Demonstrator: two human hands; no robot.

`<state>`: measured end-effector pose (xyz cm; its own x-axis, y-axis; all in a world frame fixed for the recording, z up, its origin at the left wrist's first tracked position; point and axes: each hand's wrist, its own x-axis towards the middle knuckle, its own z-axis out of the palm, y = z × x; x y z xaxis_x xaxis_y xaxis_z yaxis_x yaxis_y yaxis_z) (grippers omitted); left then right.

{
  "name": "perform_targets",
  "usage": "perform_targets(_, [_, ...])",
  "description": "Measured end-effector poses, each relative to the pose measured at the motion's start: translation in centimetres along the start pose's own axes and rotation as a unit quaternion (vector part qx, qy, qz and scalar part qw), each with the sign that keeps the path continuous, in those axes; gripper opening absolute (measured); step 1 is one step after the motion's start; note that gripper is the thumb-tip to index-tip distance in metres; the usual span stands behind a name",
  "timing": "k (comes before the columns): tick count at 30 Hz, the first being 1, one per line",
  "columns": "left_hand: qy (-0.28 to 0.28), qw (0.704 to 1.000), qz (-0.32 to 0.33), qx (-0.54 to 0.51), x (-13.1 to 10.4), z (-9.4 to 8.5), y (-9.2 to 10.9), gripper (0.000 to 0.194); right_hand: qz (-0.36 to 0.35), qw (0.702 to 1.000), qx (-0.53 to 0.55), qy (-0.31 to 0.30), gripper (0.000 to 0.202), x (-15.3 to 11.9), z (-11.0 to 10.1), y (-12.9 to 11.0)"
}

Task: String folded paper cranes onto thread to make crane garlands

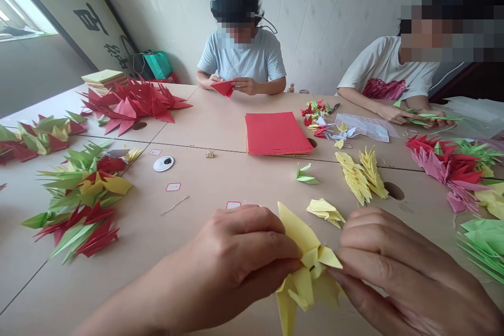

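Observation:
A yellow paper crane [311, 273] is spread between my two hands at the front of the table. My left hand [240, 252] pinches its left side, with thumb and fingers pressed together on the paper. My right hand [397, 262] grips the folds on the right side, and its fingertips are partly hidden. Just beyond the crane lies a small bundle of folded yellow paper [326, 212]. A light green paper crane [306, 174] rests farther back, left of two rows of nested yellow cranes [362, 174].
Red paper sheets [277, 134] are stacked mid-table. Colourful crane piles lie at left [90, 194] and right [449, 163]; red cranes [134, 102] sit at the back left. A googly eye [164, 164] and a wire [175, 206] lie nearby. Two people [242, 58] fold paper opposite.

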<state>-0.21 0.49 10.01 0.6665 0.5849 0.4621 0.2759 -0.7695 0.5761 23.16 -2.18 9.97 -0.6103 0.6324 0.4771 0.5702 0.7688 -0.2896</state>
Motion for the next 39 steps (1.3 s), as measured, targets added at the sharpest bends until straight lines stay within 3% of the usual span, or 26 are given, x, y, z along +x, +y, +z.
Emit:
perform_targets(7, [0.053, 0.998, 0.041, 0.003, 0.3, 0.8, -0.3, 0.007, -0.006, 1.0, 0.003, -0.01, 0.012, 0.1, 0.1, 0.1])
perform_targets(10, [0.069, 0.997, 0.045, 0.01, 0.3, 0.8, -0.2, 0.008, 0.017, 0.999, 0.029, 0.014, 0.013, -0.1, 0.2, -0.3])
perform_targets(14, [0.077, 0.996, 0.031, 0.016, 0.2, 0.7, 0.3, 0.012, 0.039, 0.997, 0.049, 0.05, 0.013, -0.3, 0.4, -1.1])
perform_targets(20, [0.077, 0.997, 0.019, 0.0, 0.3, 0.9, 0.2, 0.014, 0.055, 0.997, 0.042, 0.035, 0.013, -0.2, 0.5, -0.9])
perform_targets(27, [0.074, 0.996, -0.005, -0.044, 0.3, 0.9, 0.0, 0.013, 0.05, 0.996, 0.029, 0.069, 0.011, 0.0, 0.7, -0.5])
perform_targets(33, [0.153, 0.985, -0.07, -0.03, 0.5, 1.7, 0.3, 0.019, 0.057, 0.989, -0.01, 0.133, 0.012, 0.4, 1.2, -0.8])
perform_targets(39, [0.205, 0.976, -0.059, 0.043, 0.2, 3.2, 0.3, 0.017, 0.059, 0.983, -0.074, 0.16, 0.007, 1.6, 2.2, -2.0])
